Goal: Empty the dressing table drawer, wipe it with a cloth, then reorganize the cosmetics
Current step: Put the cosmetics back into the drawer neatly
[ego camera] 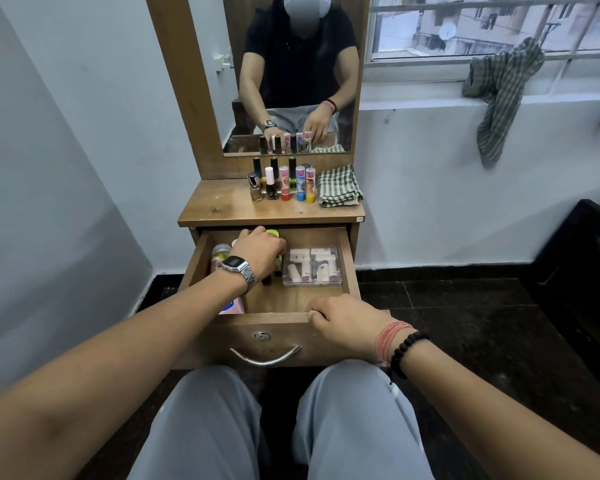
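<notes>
Reaching into the drawer (346, 261), the left hand (258, 252) closes around small, light, likely breakable bottles (272, 237); the right hand (343, 323) grips the front edge.

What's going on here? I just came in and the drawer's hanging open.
A person sits at a dressing table, clearing its open drawer. The left hand reaches in among the bottles, fingers curled round something mostly hidden. The right hand grips the drawer's front edge. Nail polish bottles and three small tubes already stand on the tabletop beside a folded checked cloth. A clear plastic box is still in the drawer.
</notes>
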